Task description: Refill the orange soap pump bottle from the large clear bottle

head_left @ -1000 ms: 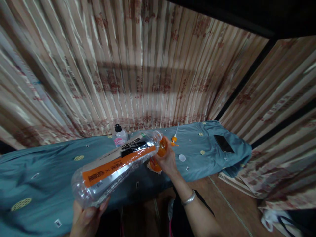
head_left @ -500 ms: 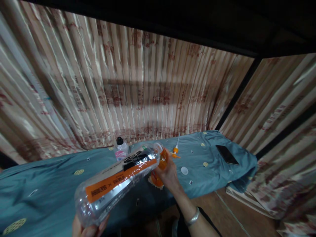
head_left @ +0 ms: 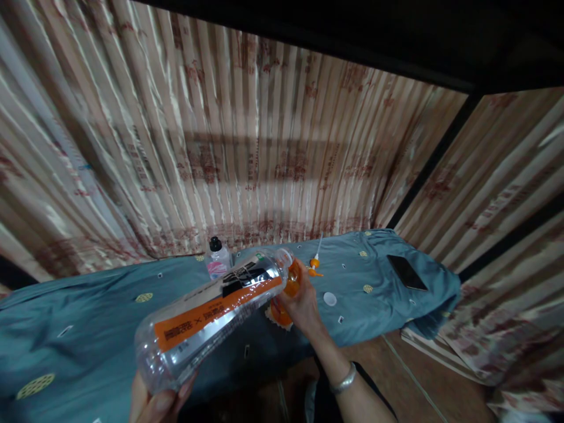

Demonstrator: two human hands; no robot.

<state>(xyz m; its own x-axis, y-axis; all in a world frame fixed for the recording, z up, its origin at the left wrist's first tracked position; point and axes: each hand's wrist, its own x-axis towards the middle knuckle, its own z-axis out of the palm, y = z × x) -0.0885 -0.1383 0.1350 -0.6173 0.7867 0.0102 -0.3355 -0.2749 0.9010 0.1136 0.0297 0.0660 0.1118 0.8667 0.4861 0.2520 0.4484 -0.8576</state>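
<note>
My left hand (head_left: 161,400) is closed around the base of a large clear plastic bottle (head_left: 189,343) with an orange, black and silver label. The bottle is tilted, its uncapped mouth up and to the right. Right at that mouth, my right hand (head_left: 302,302) grips a smaller orange bottle (head_left: 291,281), mostly hidden by the fingers. Whether the two mouths touch, I cannot tell. Below my right hand shows an orange, jagged-edged thing (head_left: 279,315), partly covered. An orange pump head (head_left: 314,264) with a white tube lies beyond my right hand, on the teal cloth.
Behind the large bottle stands a clear bottle (head_left: 217,258) with a black cap and pink label. A white round cap (head_left: 329,299) and a dark phone (head_left: 406,272) lie on the teal bedding (head_left: 374,317). Patterned curtains (head_left: 264,147) hang behind.
The view has shifted slightly. Both hands keep hold of their bottles, and the large bottle stays tilted in nearly the same pose.
</note>
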